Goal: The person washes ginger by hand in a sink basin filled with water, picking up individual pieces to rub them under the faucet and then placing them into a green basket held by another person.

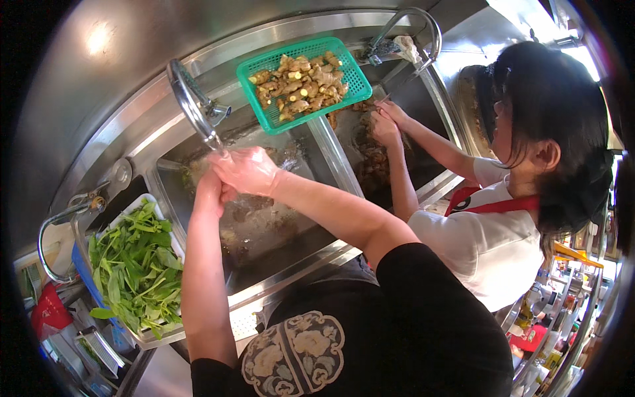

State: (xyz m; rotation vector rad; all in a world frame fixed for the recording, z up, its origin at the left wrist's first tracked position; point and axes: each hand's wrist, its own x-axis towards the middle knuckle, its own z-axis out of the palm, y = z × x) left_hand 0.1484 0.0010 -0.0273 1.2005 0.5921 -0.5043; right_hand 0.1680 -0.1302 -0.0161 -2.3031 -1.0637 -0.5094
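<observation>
My left hand (211, 191) and my right hand (248, 170) are together under the spout of a curved chrome faucet (191, 106), over a stainless steel sink basin (307, 173). Both look wet. The right hand lies over the fingers of the left, and whether anything is held between them is hidden. Water and some brown and greenish bits are in the basin below. Behind the hands, a green plastic basket (364, 89) of ginger roots (302, 87) rests across the divider between two basins.
At left, leafy green vegetables (139, 268) fill a white tray (176, 243) near another faucet (44, 243). On the right a co-worker (486, 238) in a white shirt works with both hands over the second basin, beside a third faucet (436, 30). The metal divider (335, 154) separates the basins.
</observation>
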